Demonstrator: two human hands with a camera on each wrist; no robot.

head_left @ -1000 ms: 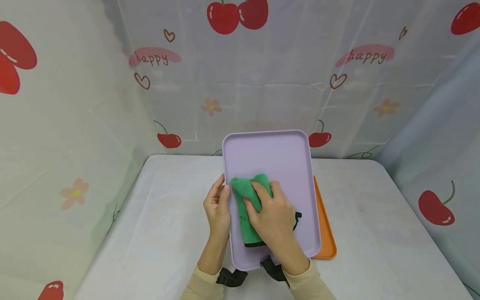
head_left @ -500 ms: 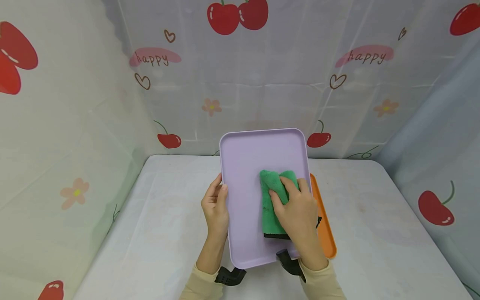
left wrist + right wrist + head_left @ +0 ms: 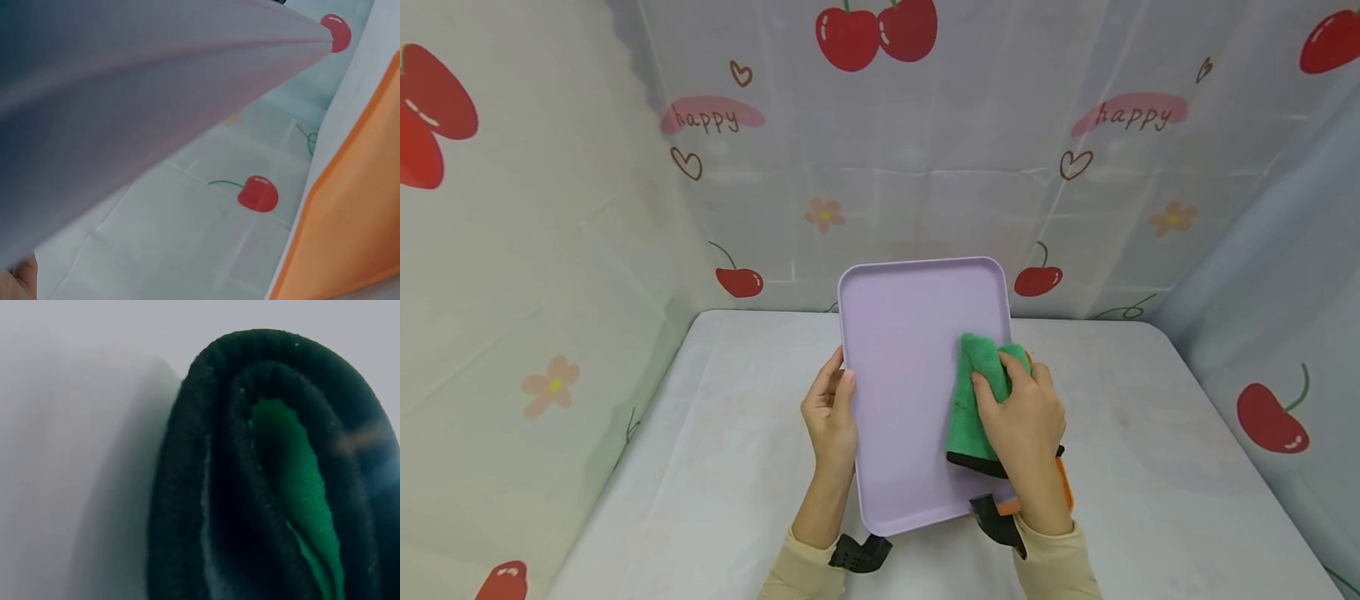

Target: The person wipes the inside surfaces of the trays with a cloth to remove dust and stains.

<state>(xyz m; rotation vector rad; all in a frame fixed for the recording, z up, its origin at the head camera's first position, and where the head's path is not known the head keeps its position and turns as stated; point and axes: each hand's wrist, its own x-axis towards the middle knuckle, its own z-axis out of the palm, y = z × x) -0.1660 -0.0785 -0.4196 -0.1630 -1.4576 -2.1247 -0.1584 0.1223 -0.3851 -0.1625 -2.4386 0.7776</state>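
A lavender tray point(image 3: 910, 375) is held up, tilted toward the head camera. My left hand point(image 3: 831, 421) grips its left rim, thumb at the front and fingers partly hidden behind. In my right hand point(image 3: 1024, 421) is a folded green cloth point(image 3: 976, 417) with black edging, pinched between thumb and fingers and lying against the tray's right side. The right wrist view shows the cloth's folded black border point(image 3: 181, 487) close up. From the left wrist, the tray's underside point(image 3: 156, 106) fills the upper left.
An orange tray point(image 3: 356, 219) lies on the white table point(image 3: 745, 400) beneath the lavender one, mostly covered in the head view. Cherry-print curtains point(image 3: 925, 192) stand behind and on both sides. Black wrist mounts point(image 3: 861, 553) sit near the sleeves.
My right hand has slid the cloth from the lavender tray's left part to its right edge. The tray has shifted slightly left, with my left hand still gripping its rim.
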